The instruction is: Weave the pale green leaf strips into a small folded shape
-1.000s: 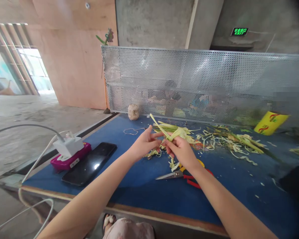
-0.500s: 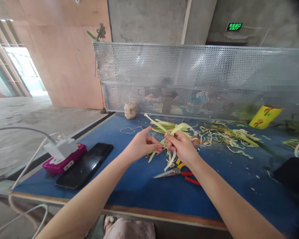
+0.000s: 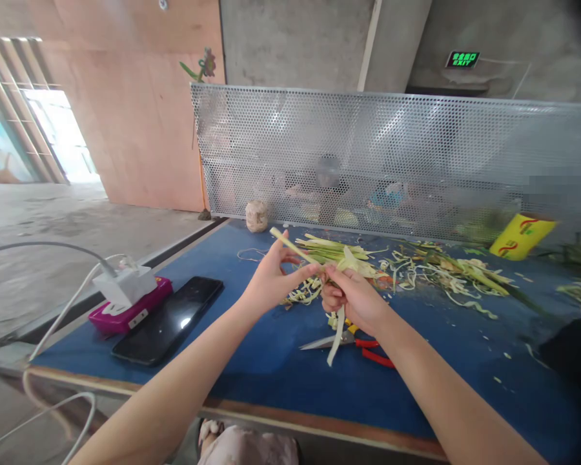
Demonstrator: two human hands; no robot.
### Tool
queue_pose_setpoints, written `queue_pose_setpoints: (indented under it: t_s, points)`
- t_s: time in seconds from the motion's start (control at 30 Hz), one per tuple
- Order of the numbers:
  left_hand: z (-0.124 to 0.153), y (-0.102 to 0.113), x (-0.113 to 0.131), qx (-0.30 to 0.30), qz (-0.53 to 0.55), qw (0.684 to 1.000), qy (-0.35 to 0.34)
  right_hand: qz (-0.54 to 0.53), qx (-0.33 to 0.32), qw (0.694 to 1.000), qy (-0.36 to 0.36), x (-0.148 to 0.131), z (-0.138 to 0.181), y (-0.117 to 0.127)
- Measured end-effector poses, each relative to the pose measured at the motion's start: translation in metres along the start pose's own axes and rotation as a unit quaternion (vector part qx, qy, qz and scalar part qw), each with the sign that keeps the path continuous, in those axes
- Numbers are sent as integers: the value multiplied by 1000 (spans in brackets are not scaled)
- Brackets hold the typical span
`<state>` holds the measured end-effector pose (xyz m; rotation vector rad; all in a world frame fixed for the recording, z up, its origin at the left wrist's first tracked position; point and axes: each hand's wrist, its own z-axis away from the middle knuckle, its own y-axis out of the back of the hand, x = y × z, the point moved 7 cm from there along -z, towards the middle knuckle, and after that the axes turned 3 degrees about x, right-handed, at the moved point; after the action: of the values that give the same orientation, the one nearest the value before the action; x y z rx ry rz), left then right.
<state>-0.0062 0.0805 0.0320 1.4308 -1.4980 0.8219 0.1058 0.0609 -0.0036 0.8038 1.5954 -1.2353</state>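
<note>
Both of my hands are over the table, working on a pale green plant strip (image 3: 290, 244). My right hand (image 3: 351, 294) pinches it between thumb and bent fingers. A wider, folded pale piece (image 3: 349, 261) stands up above that hand, and a flat tail (image 3: 337, 336) hangs below it. My left hand (image 3: 275, 271) has its thumb against the strip beside the right fingertips, its fingers curved behind; the exact grip is partly hidden. Scissors (image 3: 356, 343) with red and yellow handles lie beneath my right hand. Behind my hands is a bundle of green stalks (image 3: 336, 248).
Shredded fibres and stalks (image 3: 445, 268) litter the right of the blue table (image 3: 271, 387). A black phone (image 3: 169, 320) and a magenta power strip (image 3: 130, 310) with a white plug lie left. A twine roll (image 3: 256, 216), a yellow roll (image 3: 523, 237) and a perforated metal screen (image 3: 290, 123) are at the back.
My left hand has moved slightly up, its thumb now reaching to the right fingertips. The strip has shifted in my hands, and its hanging tail reaches lower. The camera has turned slightly.
</note>
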Motion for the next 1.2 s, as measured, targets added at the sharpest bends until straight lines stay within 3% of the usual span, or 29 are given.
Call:
queue_pose_setpoints:
  t_s: [0.23,0.53,0.77,0.87,1.0,1.1,1.2]
  points:
    - [2,-2,4,-19,102,994,47,79,-78,994,5,4,4,-10]
    - [3,3,9,6,108,993,38,179,-14,977,113,-7,3,2]
    - [-1,13,15,62,117,991,25,232,-29,965,115,-8,5,-5]
    - [0,3,10,27,114,992,48,193,-35,976,93,-5,3,-2]
    - [7,-26,4,-107,176,977,53,175,-24,981,81,-4,1,-1]
    - [7,-26,-9,-68,166,981,73,238,3,965,109,-9,3,-2]
    - [6,-26,-14,-71,138,986,61,329,76,925,175,-21,6,3]
